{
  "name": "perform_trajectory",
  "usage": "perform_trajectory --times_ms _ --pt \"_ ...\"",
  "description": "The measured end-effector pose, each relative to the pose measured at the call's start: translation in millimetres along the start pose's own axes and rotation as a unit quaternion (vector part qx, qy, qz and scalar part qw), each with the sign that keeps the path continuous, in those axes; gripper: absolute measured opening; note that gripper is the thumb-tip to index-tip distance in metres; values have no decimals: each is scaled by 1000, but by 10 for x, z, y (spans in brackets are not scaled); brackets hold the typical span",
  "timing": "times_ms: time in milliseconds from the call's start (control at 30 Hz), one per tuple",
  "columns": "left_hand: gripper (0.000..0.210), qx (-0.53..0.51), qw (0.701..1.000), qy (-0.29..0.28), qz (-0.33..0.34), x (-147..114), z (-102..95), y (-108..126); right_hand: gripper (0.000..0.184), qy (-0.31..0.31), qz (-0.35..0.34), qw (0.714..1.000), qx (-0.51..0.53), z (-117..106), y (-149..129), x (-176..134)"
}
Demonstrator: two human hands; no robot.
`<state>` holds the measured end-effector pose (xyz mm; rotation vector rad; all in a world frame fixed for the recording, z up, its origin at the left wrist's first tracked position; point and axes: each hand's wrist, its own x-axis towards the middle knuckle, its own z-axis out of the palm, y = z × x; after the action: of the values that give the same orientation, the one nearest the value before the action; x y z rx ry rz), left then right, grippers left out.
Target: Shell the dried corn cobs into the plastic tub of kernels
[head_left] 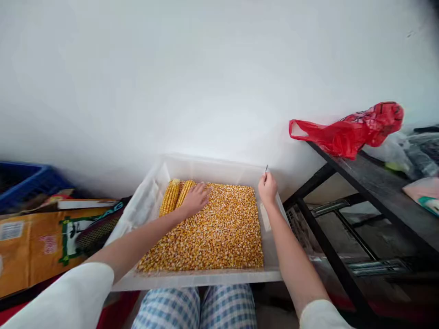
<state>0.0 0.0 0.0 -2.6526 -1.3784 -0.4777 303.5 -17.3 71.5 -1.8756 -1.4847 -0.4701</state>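
Observation:
Loose yellow corn kernels point(219, 228) fill much of a whitish plastic tub point(212, 164) in front of me. Two corn cobs with their kernels on, a left cob point(169, 197) and a right cob point(185, 191), lie side by side at the tub's left. My left hand point(196, 200) rests palm down on the kernels, against the right cob, fingers stretched out; its underside is hidden. Near the tub's right wall, my right hand point(268, 186) is closed around a thin, dark metal tool point(266, 168), its tip pointing up. Most of that tool is hidden in the fist.
A black metal rack point(363, 183) stands at the right, with a red plastic bag point(356, 130) on top. To the left are a blue crate point(30, 183) and a brown cardboard box point(37, 246). A white wall point(206, 82) rises behind the tub.

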Motion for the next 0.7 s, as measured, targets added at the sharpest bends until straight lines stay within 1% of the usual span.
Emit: perform_trajectory --times_ms 67,100,167,233,300,333,400,433,500,567,600,700 --pt "39 21 994 -3 -107 77 -114 -120 31 -68 -15 997 16 38 -118 -69" --pt "39 28 989 -12 -144 105 -165 -174 31 -95 -20 995 23 58 -171 -102" --pt "41 35 978 -35 -201 132 -244 -261 33 -134 -24 990 34 98 -256 -166" --pt "46 35 968 -74 -236 126 -293 -321 34 -153 -17 987 41 141 -314 -228" --pt "49 32 963 -108 -246 107 -320 -362 35 -174 -1 983 58 184 -347 -285" --pt "49 31 962 -115 -245 97 -329 -379 37 -188 7 979 72 203 -355 -310" --pt "52 24 961 -114 -252 84 -345 -410 44 -220 19 968 123 231 -357 -343" --pt "54 16 958 -109 -266 78 -351 -425 45 -236 31 958 160 239 -352 -349" --pt "60 -7 948 -99 -304 66 -353 -446 40 -263 65 935 230 243 -335 -337" --pt "64 -22 941 -90 -325 44 -336 -446 29 -277 101 920 259 237 -323 -300" --pt "66 -21 942 -88 -324 29 -320 -437 27 -280 117 915 266 232 -323 -278" --pt "63 5 952 -93 -290 -21 -259 -389 29 -277 159 900 296 213 -363 -229"
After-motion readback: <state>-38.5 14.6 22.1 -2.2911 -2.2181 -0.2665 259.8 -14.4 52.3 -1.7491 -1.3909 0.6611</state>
